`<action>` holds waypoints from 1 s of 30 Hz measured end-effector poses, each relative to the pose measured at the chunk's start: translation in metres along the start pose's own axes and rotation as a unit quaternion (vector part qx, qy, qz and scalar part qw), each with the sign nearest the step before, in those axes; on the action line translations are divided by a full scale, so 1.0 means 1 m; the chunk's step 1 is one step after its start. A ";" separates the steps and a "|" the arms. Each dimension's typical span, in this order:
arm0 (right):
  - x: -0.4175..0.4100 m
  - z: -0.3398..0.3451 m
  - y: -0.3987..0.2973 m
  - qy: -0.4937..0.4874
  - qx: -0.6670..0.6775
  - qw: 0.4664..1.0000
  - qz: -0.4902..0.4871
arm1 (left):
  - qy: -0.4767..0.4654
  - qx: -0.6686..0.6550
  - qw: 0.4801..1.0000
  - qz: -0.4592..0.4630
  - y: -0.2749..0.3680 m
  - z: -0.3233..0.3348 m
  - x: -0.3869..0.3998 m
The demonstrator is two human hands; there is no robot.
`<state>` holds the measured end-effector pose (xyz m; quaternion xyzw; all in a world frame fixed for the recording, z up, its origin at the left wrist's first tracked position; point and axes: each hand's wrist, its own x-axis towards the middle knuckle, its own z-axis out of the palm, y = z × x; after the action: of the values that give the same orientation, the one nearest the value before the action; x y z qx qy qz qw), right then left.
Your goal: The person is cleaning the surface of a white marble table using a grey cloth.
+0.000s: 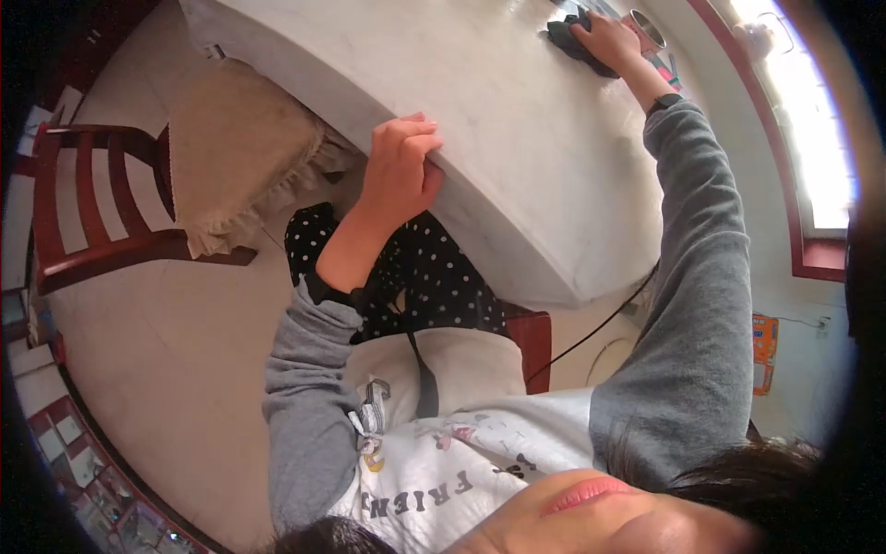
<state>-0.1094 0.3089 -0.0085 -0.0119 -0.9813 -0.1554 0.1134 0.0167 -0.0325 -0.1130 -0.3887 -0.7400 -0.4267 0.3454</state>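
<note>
At the far right of the white marble-patterned table (526, 131), my right hand (609, 43) is on a bunched dark green-grey cloth (578, 48), its fingers bent over the fabric. The cloth lies against the tabletop, and part of it is hidden under the hand. Right beside that hand stands a metal cup (647, 31) with a pinkish outside. My left hand (405, 159) rests on the table's near edge, fingertips lying on top and the wrist lower than the edge. It holds no loose object.
A dark red wooden chair (104, 201) with a fringed beige cover (235, 152) stands at the left. A black cable (602, 325) runs beneath the table's right corner. Small pink and green items (668, 77) lie behind my right wrist. A red-framed window (803, 138) is at the right.
</note>
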 end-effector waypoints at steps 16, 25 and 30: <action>-0.182 -0.093 -0.090 -0.005 0.237 0.876 -0.419 | 0.024 0.001 1.000 -0.006 0.000 0.003 -0.004; -0.172 -0.097 -0.097 -0.006 0.223 0.866 -0.448 | 0.036 0.002 0.999 -0.013 0.003 0.008 -0.008; -0.114 -0.068 -0.092 0.056 0.174 0.903 -0.390 | 0.034 0.003 0.999 -0.023 0.003 0.006 -0.009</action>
<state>0.0109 0.2014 0.0008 0.4000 -0.9110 -0.0148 0.0993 0.0225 -0.0284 -0.1214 -0.3558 -0.7377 -0.4453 0.3620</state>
